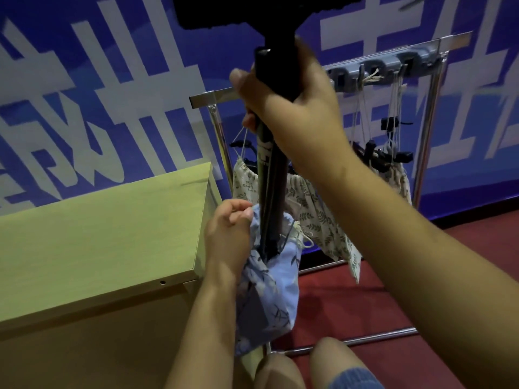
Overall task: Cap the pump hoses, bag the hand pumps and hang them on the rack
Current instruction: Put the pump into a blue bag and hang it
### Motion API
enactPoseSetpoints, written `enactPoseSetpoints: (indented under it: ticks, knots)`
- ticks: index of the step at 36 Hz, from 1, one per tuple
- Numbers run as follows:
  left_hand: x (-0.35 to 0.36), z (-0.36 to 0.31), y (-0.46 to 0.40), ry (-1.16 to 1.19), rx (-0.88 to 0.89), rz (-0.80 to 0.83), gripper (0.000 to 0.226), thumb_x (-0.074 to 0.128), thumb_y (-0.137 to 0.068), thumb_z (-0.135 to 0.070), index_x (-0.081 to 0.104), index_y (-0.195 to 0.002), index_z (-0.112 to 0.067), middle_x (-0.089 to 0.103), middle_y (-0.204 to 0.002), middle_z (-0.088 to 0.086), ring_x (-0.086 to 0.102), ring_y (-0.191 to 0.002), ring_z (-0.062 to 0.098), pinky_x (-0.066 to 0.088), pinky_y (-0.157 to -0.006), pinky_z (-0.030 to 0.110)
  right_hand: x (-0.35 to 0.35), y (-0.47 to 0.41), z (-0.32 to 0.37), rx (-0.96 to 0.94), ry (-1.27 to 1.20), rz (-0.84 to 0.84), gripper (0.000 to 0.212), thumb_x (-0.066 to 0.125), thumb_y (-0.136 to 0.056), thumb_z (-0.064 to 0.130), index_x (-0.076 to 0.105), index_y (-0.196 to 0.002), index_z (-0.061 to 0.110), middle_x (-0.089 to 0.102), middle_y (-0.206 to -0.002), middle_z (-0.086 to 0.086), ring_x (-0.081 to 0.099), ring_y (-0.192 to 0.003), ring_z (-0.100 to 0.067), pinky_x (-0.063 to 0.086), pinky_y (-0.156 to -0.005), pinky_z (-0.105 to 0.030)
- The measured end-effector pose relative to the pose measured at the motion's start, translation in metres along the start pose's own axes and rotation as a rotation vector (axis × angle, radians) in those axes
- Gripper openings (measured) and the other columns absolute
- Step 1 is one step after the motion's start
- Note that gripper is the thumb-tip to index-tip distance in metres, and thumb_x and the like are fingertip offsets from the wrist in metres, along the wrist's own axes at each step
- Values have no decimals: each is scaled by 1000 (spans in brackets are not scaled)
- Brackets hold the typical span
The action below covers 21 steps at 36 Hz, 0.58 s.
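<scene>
Blue floral cloth, the bag [269, 290], hangs below the left hand [227, 237], whose fingers [238, 211] pinch the rim of its mouth and what may be the drawstring, though blur leaves that unsure. The hand pump [273, 175] stands nearly upright, its long axis running from the right hand [292, 108] straight down into the bag's opening. That right hand is the higher one, fingers wrapped tight round the black barrel near its top; the pump's lower end is already inside the cloth, just beside the left fingers. Behind them stands the rack [421, 60], with bagged pumps [393, 164] hanging from its hooks by strings. A pale wooden tabletop [106, 234] lies to the left. Closing the mouth likely depends on the barrel staying vertical.
</scene>
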<state>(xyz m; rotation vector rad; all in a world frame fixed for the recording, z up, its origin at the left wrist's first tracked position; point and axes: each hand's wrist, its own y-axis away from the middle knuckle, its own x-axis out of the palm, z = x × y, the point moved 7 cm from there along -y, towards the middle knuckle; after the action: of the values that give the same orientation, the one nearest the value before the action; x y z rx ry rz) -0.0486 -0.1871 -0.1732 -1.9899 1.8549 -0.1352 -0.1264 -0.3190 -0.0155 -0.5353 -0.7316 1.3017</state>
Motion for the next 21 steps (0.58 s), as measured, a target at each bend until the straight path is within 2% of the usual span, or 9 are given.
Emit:
enactPoseSetpoints:
  ticks: [2, 5, 8, 11, 14, 17, 21]
  knots:
    - [8, -5, 2, 76, -50, 68, 9, 59, -86, -12, 66, -83, -16, 70, -77, 7, 66, -74, 21, 54, -62, 30, 1, 4, -2, 3, -11, -13, 23, 65, -86, 9, 46, -87, 23, 51, -83, 3, 56, -70, -10, 54, -64, -21]
    - [11, 3, 3, 135, -146, 114, 8, 60, -84, -12, 67, -81, -15, 70, -75, 4, 65, -70, 17, 53, -59, 26, -3, 6, 2, -31, -19, -50, 21, 64, -87, 8, 46, -88, 19, 54, -83, -1, 58, -68, -8, 51, -61, -17]
    - [5, 16, 2, 92, -148, 85, 7, 62, -80, -21, 67, -75, -23, 69, -72, -3, 65, -77, 20, 51, -73, 36, -14, 4, 10, -81, -33, -106, 21, 63, -88, 7, 45, -87, 18, 54, -82, -5, 58, -68, -11, 49, -60, -16]
    - [2, 22, 4, 69, -132, 47, 14, 58, -88, -13, 64, -78, -22, 69, -70, -5, 64, -75, 22, 52, -75, 40, -23, 2, 12, -132, -68, -169, 19, 62, -88, 5, 46, -89, 16, 53, -81, -2, 58, -69, -14, 51, -64, -21]
    - [2, 23, 6, 106, -125, 10, 12, 58, -89, -11, 64, -82, -19, 69, -76, 3, 64, -77, 24, 53, -77, 43, -29, 6, 10, -146, -57, -241, 18, 62, -88, 7, 46, -91, 14, 55, -81, -5, 59, -71, -16, 52, -65, -24]
    - [3, 26, 9, 202, -160, -17, 14, 56, -90, -7, 62, -81, -16, 66, -75, 8, 60, -75, 24, 50, -74, 40, -34, 15, 5, -156, -44, -332, 17, 64, -87, 10, 48, -91, 15, 57, -81, -7, 61, -72, -21, 55, -70, -32]
    - [0, 25, 11, 267, -143, -94, 20, 53, -92, -4, 60, -79, -17, 62, -72, 5, 56, -74, 22, 45, -71, 34, -34, 26, -2, -148, -79, -393, 20, 66, -85, 12, 49, -96, 11, 58, -87, -15, 61, -80, -34, 54, -79, -49]
